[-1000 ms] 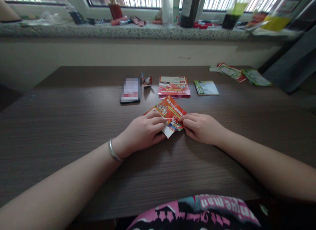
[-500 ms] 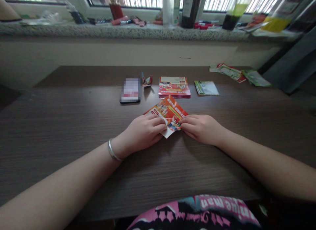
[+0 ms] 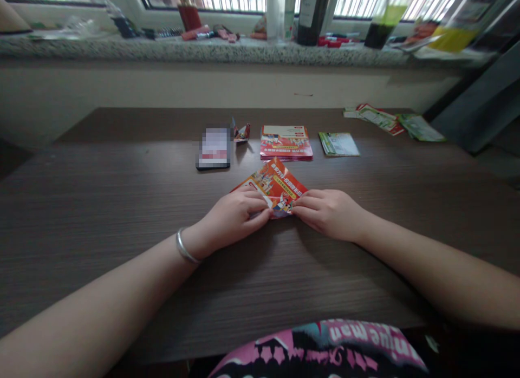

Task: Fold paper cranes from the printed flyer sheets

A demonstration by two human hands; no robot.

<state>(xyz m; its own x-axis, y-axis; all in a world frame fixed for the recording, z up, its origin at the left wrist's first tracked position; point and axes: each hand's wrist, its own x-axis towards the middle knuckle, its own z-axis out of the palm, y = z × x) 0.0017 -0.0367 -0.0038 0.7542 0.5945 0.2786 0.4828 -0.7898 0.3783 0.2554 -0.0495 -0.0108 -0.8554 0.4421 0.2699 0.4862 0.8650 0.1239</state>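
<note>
A square of printed red-and-orange paper (image 3: 280, 177) lies turned cornerwise on the dark wooden table, its far corner pointing away from me. My left hand (image 3: 246, 210) is closed on its left near side, thumb and fingertips at the near edge. My right hand (image 3: 325, 211) pinches the right near side. The near edge is turned up between the two hands, and part of the paper is hidden under my left fingers. Just beyond it sits a stack of similar printed sheets (image 3: 286, 145). A small folded paper figure (image 3: 242, 133) stands to the left of that stack.
A phone with a blurred screen (image 3: 214, 148) lies left of the paper figure. Right of the stack is a small pile of green-and-white papers (image 3: 339, 144); more leaflets (image 3: 382, 119) lie at the back right. Bottles and clutter line the stone windowsill (image 3: 227, 52).
The near corner of the paper, which pointed toward me as a white tip, is now folded up between my hands. My left thumb has moved to the near edge.
</note>
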